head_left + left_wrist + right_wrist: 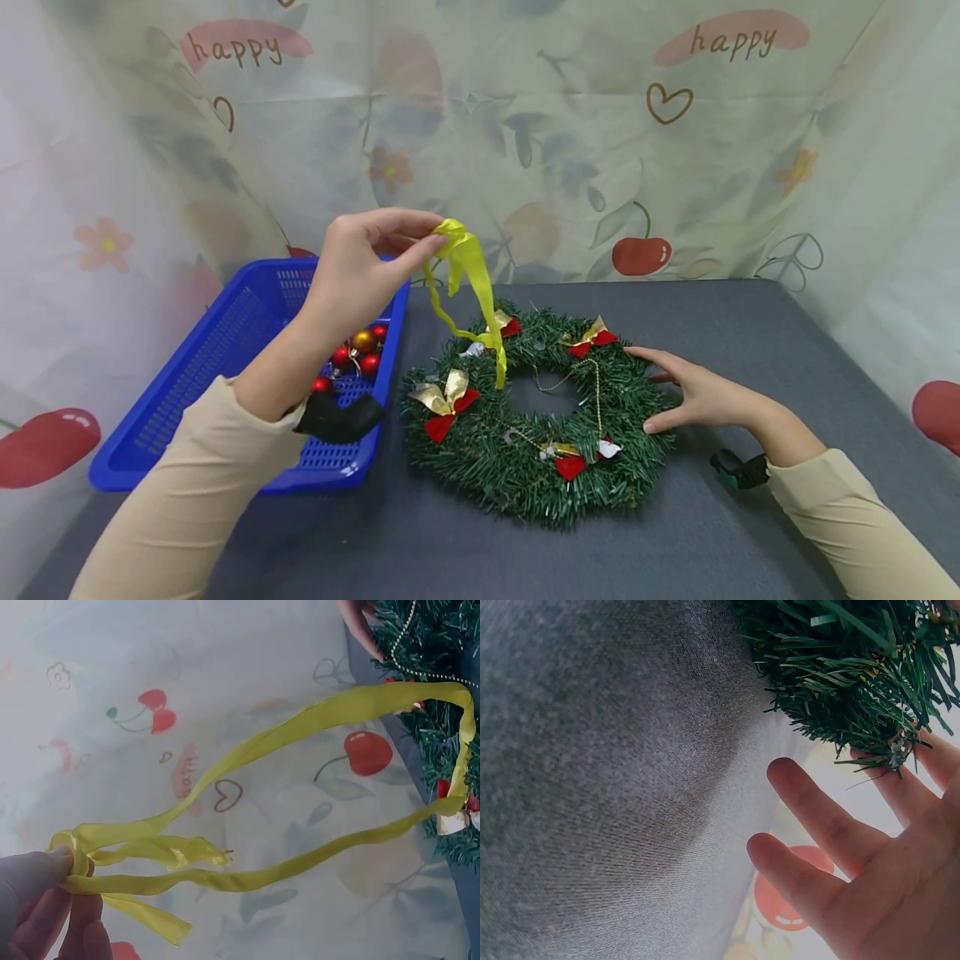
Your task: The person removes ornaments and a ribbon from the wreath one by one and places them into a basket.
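High over the wreath's left side, my left hand [360, 254] pinches a yellow ribbon [474, 262] at its knot between thumb and fingers. The ribbon hangs down in a long loop, and in the left wrist view its far end [463, 742] passes around the greenery. The green wreath [480, 471] lies flat on the table, dressed with red and gold bows [447, 404] and a thin gold bead string [598, 392]. At the wreath's right edge rests my right hand [705, 396], fingers spread and fairly straight against the needles. Its lower fingers [817, 817] extend beside the greenery.
A blue plastic basket [180, 367] stands left of the wreath, with several red and gold baubles [369, 364] inside, partly behind my left forearm. Dark grey cloth [450, 550] covers the table. A printed curtain [480, 150] hangs at the back and sides.
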`<state>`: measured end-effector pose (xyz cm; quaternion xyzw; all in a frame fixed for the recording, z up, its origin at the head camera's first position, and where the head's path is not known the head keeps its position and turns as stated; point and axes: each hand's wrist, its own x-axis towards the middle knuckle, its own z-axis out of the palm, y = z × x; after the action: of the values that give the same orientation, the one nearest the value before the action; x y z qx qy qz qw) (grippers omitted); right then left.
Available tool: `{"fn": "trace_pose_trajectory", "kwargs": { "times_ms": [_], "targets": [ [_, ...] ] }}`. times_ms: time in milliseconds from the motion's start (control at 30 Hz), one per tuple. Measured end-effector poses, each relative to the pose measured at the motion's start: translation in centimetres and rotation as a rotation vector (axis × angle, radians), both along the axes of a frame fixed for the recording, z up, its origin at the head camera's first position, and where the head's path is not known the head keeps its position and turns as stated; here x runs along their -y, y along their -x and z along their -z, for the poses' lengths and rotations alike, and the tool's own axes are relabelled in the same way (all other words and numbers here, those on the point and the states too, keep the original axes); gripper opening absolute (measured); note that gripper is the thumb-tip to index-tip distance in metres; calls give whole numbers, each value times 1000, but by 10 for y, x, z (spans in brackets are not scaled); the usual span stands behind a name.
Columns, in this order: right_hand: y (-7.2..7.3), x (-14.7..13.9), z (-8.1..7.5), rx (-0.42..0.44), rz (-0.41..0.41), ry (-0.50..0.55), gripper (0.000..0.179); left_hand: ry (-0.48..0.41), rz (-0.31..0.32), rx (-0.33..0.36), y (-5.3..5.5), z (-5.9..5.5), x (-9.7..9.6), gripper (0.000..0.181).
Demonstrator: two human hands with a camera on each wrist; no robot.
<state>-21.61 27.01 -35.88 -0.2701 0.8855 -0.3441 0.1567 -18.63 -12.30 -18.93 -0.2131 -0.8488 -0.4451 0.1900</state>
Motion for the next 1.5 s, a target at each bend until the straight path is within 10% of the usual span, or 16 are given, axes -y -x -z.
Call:
{"fn": "trace_pose_trajectory", "kwargs": {
  "times_ms": [800,1500],
  "targets": [
    [1,-1,1,2,2,-1,95,-120,-129,-129,1,-18,33,25],
    [1,-1,2,-11,0,-6,95,-433,-229,-208,4,-35,62,15]
  ]
}}
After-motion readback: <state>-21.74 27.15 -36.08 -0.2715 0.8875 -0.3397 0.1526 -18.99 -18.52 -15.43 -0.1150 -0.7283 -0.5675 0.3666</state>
